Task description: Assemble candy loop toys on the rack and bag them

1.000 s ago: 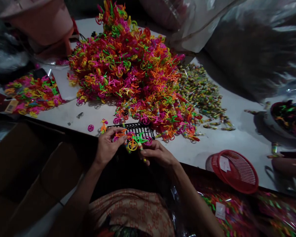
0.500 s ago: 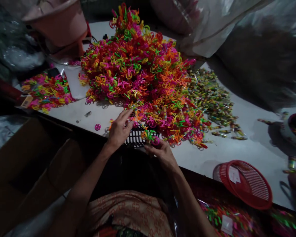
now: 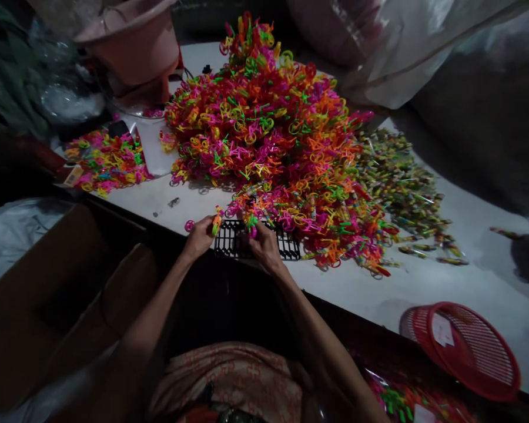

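A black slotted plastic rack (image 3: 290, 245) lies at the table's near edge, against the pile of bright plastic toy parts (image 3: 268, 123). At its left end my left hand (image 3: 200, 238) pinches an orange and green plastic toy part (image 3: 217, 222), which stands upright from the fingertips. My right hand (image 3: 267, 247) is over the middle of the rack, fingers closed on a green and pink plastic toy part (image 3: 251, 224). Both parts are too small to make out in detail. A loose pink wheel-shaped piece (image 3: 189, 225) is just beyond my left hand.
Small wrapped tubes (image 3: 405, 170) lie heaped right of the pile. A red mesh basket (image 3: 462, 346) is tipped at the near right edge. A bag of coloured parts (image 3: 110, 158) and a pink basin (image 3: 134, 47) stand at left. An open cardboard box (image 3: 48, 294) is below, left.
My left hand has drawn back from the pile's edge and now holds an orange and green part. My right hand has moved left along the rack with its part. The view has shifted slightly.
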Available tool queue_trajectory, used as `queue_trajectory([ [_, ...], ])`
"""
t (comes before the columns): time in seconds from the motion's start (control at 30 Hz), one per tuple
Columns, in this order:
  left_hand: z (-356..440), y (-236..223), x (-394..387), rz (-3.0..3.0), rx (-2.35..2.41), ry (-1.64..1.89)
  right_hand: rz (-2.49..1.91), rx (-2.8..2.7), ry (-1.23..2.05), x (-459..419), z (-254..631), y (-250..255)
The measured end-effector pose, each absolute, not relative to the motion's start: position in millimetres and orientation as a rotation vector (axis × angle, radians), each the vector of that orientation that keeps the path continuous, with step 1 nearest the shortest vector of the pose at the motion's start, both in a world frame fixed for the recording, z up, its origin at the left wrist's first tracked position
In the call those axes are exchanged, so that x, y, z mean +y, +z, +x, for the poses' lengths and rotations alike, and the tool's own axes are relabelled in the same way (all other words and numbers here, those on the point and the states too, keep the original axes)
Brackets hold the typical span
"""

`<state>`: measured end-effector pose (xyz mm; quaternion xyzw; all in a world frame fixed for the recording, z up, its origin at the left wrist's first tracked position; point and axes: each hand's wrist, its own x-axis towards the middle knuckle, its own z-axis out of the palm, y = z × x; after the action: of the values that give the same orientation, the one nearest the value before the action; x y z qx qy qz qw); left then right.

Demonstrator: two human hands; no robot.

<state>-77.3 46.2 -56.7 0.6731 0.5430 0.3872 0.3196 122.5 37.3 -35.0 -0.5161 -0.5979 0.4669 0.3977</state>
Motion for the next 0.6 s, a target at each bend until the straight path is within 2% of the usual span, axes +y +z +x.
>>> queue_trajectory([
  [0.13,-72,-61,52,1.830,1.448,1.045,-1.351,-1.476,1.148,32,120,-36],
  [0.3,-73,-64,51,1.925,1.432,1.034,-1.282,-1.388,1.306,11,104,-36],
  [0.6,-79,-69,56,1.975,1.347,1.048,-1.361,-1.383,1.167,-5,73,-36],
])
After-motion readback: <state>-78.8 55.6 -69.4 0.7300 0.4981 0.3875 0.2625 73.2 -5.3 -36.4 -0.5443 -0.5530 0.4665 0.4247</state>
